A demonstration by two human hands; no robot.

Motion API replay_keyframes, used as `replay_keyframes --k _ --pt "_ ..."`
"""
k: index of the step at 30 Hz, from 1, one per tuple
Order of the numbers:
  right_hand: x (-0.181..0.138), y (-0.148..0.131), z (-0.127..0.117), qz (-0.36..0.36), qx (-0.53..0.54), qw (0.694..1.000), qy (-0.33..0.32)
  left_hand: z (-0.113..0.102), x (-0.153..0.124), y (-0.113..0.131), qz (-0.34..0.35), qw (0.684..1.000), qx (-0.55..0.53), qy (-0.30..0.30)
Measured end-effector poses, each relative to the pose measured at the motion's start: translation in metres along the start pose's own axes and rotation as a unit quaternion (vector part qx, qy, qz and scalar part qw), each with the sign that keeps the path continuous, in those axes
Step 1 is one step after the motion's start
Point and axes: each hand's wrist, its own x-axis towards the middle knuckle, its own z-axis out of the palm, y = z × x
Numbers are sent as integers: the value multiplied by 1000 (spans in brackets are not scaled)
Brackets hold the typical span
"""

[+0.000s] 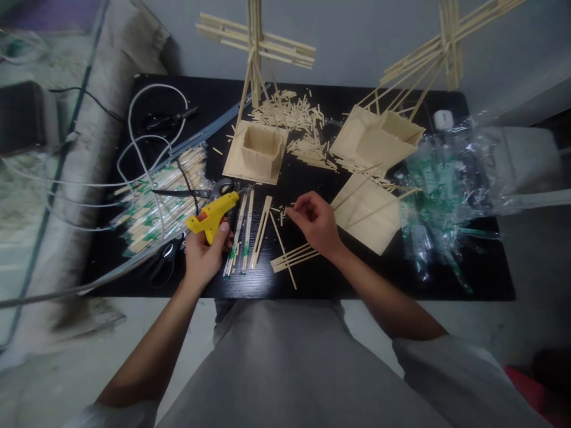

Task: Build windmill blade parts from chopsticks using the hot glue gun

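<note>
My left hand [204, 254] is closed around the handle of a yellow hot glue gun [215, 215], its nozzle pointing right. My right hand [320, 227] is held in a pinch above small cut stick pieces [281, 216]; whatever is between its fingertips is too small to make out. Between the hands lie wrapped chopsticks [248, 233] and an unwrapped pair [262, 232]. A single thin stick [284, 252] crosses several joined sticks [294, 257] below my right hand. A square wooden board [368, 213] lies to the right of that hand.
Two stick-built models with crossed blades stand behind, on a left base [234, 157] and a right base [345, 134]. Cut sticks [294, 113] are heaped between them. Wrapped chopsticks [154, 208], scissors [165, 261] and a white cable [130, 122] lie left; plastic wrappers [430, 178] lie right.
</note>
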Motion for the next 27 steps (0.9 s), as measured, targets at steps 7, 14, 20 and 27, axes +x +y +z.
replay_keyframes --k 7,14,20,27 --pt "-3 7 1 -64 -65 995 -29 2 1 -9 44 998 27 22" --pt "-8 3 -1 -131 -122 983 -50 3 0 -13 72 996 53 16" --pt "-13 3 0 -172 -151 971 -65 4 0 -15 96 993 67 14" --pt "-13 8 1 -203 -173 961 -76 1 -1 -21 111 990 85 5"
